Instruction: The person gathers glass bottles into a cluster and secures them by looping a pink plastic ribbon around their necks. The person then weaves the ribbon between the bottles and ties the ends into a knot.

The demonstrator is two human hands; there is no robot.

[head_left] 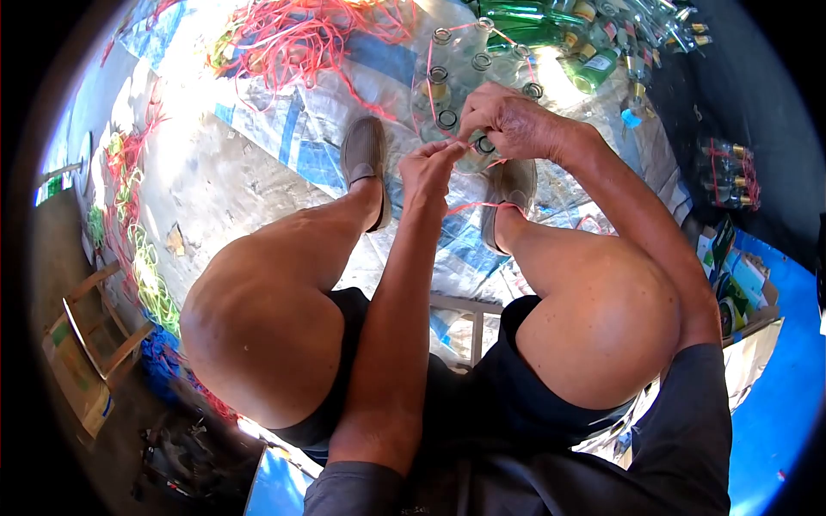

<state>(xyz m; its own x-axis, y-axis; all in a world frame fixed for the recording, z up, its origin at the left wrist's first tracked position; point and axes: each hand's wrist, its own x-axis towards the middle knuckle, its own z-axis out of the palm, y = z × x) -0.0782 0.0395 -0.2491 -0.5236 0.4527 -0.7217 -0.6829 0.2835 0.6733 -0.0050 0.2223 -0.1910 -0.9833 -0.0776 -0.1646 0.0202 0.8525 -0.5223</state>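
Note:
Several clear glass bottles (465,93) stand upright in a tight cluster at the top middle, mouths facing up. A thin pink plastic string (473,205) loops around their necks, and a loose length of it trails down by my right foot. My left hand (431,175) pinches the string at the near side of the cluster. Right beside it, my right hand (514,122) bends over the nearest bottles, its fingers closed on the string close to the left fingertips. My hands partly cover the nearest bottles, and the exact crossing of the string is hidden.
A tangled heap of pink string (301,43) lies at upper left. Green bottles (525,24) and other loose bottles (637,39) lie at upper right. A tied bundle of bottles (730,175) sits at right above a cardboard box (748,288). My shoes (365,155) flank the sheet before me.

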